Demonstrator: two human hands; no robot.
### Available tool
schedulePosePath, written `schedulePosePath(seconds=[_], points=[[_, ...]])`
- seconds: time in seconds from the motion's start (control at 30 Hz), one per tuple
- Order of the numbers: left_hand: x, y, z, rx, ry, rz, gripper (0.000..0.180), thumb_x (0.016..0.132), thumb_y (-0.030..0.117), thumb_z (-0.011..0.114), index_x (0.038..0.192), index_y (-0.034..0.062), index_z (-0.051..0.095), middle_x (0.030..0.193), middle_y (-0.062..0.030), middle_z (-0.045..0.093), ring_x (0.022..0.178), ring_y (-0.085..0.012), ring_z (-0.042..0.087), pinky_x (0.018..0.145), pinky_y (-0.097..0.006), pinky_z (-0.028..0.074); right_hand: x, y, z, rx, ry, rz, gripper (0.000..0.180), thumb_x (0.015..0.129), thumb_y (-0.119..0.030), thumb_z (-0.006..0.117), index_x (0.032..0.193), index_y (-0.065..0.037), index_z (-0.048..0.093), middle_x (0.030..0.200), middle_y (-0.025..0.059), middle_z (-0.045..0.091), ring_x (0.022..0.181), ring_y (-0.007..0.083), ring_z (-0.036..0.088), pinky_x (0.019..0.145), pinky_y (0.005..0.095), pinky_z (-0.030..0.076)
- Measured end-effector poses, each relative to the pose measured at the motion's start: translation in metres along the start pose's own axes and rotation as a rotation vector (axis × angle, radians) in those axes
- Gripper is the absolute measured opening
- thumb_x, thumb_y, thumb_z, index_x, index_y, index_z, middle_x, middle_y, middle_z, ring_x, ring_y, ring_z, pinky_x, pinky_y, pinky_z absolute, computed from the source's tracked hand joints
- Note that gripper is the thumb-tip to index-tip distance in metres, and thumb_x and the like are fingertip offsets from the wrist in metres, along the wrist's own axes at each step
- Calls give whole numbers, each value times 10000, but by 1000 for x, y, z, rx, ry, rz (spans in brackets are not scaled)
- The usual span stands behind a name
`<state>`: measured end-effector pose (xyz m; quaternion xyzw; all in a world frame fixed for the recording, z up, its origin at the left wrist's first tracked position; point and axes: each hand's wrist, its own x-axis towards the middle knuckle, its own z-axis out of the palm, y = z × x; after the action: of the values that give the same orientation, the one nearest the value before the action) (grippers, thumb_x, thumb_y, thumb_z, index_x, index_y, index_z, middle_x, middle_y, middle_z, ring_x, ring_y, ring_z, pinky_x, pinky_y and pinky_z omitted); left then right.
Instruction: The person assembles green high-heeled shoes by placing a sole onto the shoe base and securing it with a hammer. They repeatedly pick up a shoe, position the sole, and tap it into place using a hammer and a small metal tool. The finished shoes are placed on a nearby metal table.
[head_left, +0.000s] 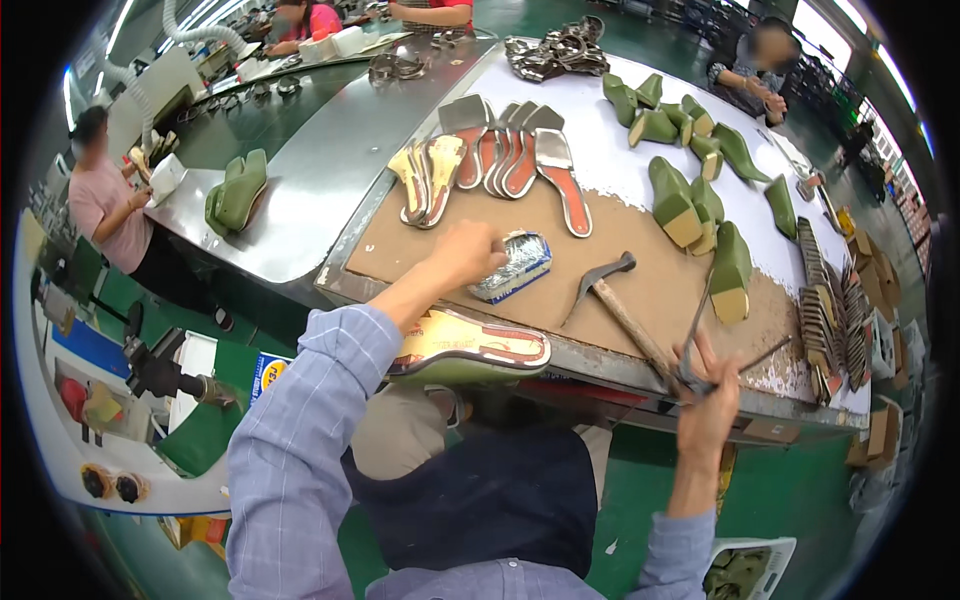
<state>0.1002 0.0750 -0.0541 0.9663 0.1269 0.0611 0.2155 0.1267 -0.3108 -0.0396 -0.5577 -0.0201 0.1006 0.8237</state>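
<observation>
My left hand reaches over a blue-and-white box of small silver metal pieces that look like nails. Its fingers are closed at the box's edge, and whatever they hold is hidden. In my right hand, near the table's front edge, is a dark metal pincer-like tool with long thin arms. A hammer lies on the board, its wooden handle ending close to that hand. Below my left forearm, a green shoe last rests sole up at the table edge, bearing a red-and-cream insole.
Several insoles with grey heel pieces lie beyond the box. Several green lasts stand at the right, beside a row of stacked strips. Metal parts are heaped at the far end. Other people work at the far left and far right.
</observation>
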Motion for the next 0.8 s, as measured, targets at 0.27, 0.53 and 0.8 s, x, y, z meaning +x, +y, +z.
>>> schedulePosePath(seconds=[0.27,0.53,0.8], points=[[-7,2,-16,-255,29,-21,177,863,178,756,904,8,729,842,-136,749,808,-224,723,751,-355,551,21,-5,161,114,-313,-343,162,1047,-206,489,1094,-53,465,994,95,626,758,131,565,720,276,477],[-106,62,-37,-638,290,66,116,970,90,669,1011,-13,636,945,-105,734,831,-158,695,741,-303,551,20,50,173,20,-551,-256,490,840,-46,469,1323,26,434,1239,156,517,1012,182,502,929,326,440],[-112,62,-27,-509,190,135,148,909,51,715,1030,-27,680,938,-114,748,858,-185,728,775,-309,564,43,50,168,390,-266,103,141,882,-58,382,1022,-64,397,829,95,552,623,155,508,566,306,449]])
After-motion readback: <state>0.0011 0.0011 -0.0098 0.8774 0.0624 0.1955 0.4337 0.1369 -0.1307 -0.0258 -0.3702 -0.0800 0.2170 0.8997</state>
